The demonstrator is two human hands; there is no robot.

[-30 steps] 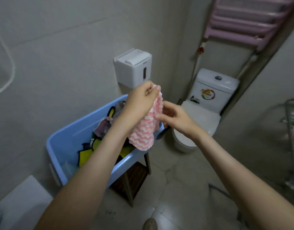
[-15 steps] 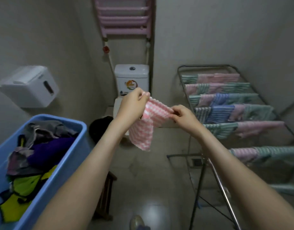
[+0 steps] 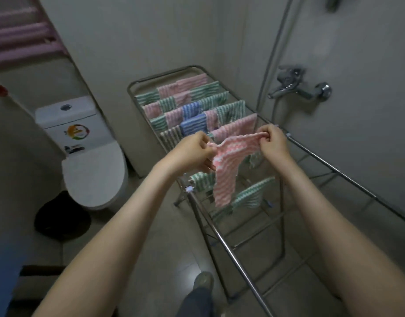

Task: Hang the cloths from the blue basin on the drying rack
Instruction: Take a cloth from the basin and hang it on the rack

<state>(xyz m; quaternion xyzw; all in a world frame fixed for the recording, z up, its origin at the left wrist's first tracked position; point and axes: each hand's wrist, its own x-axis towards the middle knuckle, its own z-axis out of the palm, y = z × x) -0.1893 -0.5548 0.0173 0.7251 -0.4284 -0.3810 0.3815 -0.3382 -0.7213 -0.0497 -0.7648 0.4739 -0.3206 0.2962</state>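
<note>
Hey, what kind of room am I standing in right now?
Most likely a home bathroom used for drying laundry: a toilet, a shower tap with a hose on the wall, and a drying rack hung with cloths, with a pink striped cloth held over it.

Single view, worn on my head: a wide-angle lens facing forward and steeply down from standing height. My forearms enter at the bottom edge; my left hand (image 3: 192,154) and right hand (image 3: 274,144), pinching the pink cloth (image 3: 226,170), sit near centre, close to the lens, over the drying rack (image 3: 220,239).
</note>
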